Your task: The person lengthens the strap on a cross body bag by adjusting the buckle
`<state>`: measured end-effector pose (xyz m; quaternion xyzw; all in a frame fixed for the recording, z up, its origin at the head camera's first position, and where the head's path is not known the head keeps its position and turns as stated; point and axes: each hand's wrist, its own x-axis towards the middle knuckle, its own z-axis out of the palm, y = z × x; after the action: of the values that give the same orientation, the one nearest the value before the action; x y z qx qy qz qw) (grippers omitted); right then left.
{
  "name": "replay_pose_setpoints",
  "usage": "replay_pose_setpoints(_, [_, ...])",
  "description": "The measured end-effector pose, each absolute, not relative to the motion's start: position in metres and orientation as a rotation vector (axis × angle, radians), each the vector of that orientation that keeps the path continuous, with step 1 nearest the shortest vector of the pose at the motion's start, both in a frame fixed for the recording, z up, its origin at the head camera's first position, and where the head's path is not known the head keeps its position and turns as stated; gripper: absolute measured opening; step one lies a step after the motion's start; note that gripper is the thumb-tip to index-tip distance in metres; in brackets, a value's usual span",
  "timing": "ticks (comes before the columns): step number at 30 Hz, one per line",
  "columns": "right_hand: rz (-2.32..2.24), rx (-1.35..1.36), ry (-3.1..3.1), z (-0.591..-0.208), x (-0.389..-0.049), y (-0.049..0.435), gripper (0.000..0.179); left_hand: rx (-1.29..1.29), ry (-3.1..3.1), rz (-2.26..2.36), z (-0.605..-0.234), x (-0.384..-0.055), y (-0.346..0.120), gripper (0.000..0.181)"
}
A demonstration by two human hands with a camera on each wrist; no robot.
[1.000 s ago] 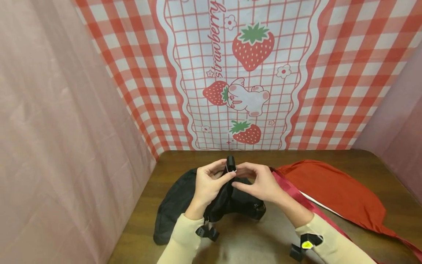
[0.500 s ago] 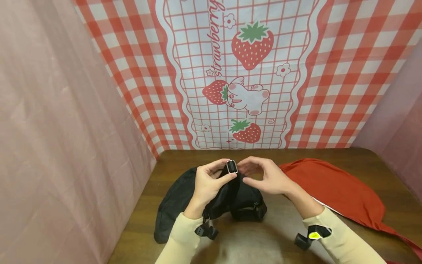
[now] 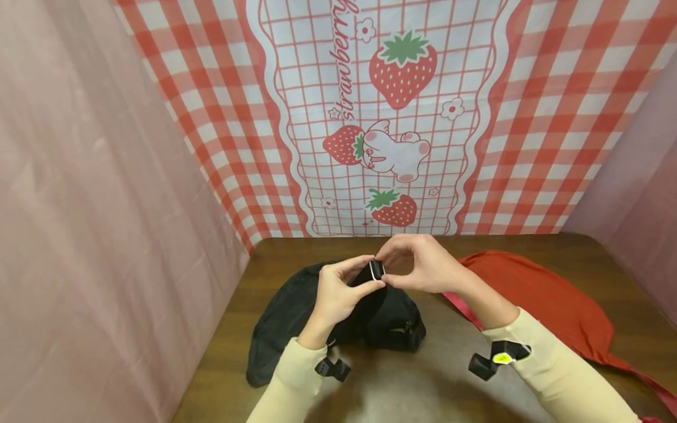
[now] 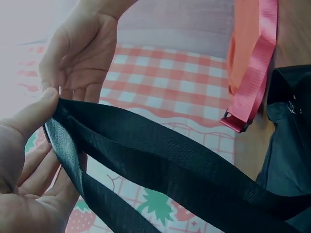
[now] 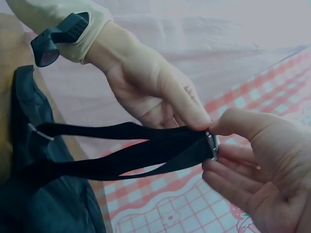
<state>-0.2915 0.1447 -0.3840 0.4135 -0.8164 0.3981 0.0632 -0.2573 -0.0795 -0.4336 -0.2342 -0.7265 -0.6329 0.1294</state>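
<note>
Over the table's middle, my left hand (image 3: 337, 296) pinches a metal-framed strap slider (image 3: 376, 270) between thumb and fingertips. From the other side, the thumb and fingertips of my right hand (image 3: 436, 267) hold that slider's right edge. Black webbing strap (image 4: 160, 145) hangs in loops from it towards a black bag (image 3: 285, 320), which lies below and behind the hands. In the right wrist view, the silvery slider frame (image 5: 212, 144) shows between both thumbs, with the strap (image 5: 141, 155) running left to the bag. Fingers partly hide how the webbing threads through the slider.
A red bag (image 3: 539, 299) lies on the right of the wooden table (image 3: 439, 376). Its pinkish-red strap (image 4: 257, 73) ends near a small dark fitting (image 4: 236, 121). A strawberry-print checked cloth (image 3: 396, 141) hangs behind, and a pink curtain (image 3: 106, 205) at the left.
A strap loop stood up at the slider, then the slider lay flat in view. My right hand moved away to the right and has come back onto the slider, slightly higher.
</note>
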Motion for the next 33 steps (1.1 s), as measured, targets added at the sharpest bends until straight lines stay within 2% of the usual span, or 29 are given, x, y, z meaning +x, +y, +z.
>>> replay_pose_setpoints(9, [1.202,1.13,-2.497,-0.3823,-0.2906,0.1386,0.033,-0.691,-2.142,-1.878,-0.4349,-0.2592,-0.0796,0.041])
replay_pose_setpoints(16, [1.398,1.073,-2.48,-0.3813,-0.291,0.1429,0.032,-0.643,-2.156,-1.904,-0.4367,-0.2565,-0.0797,0.041])
replay_pose_setpoints(23, [1.279,1.079,-2.513,-0.3825,-0.2894,0.1414,0.042,-0.661,-2.175,-1.875,-0.4365,-0.253,-0.0787,0.044])
replay_pose_setpoints(28, [1.271,1.016,-2.492,-0.3818,-0.2844,0.1398,0.036,-0.659,-2.192,-1.886,-0.4386,-0.2518,-0.0775,0.045])
replay_pose_setpoints(33, [1.478,0.99,-2.425,-0.3824,-0.2833,0.1348,0.037,-0.661,-2.192,-1.863,-0.437,-0.2521,-0.0765,0.046])
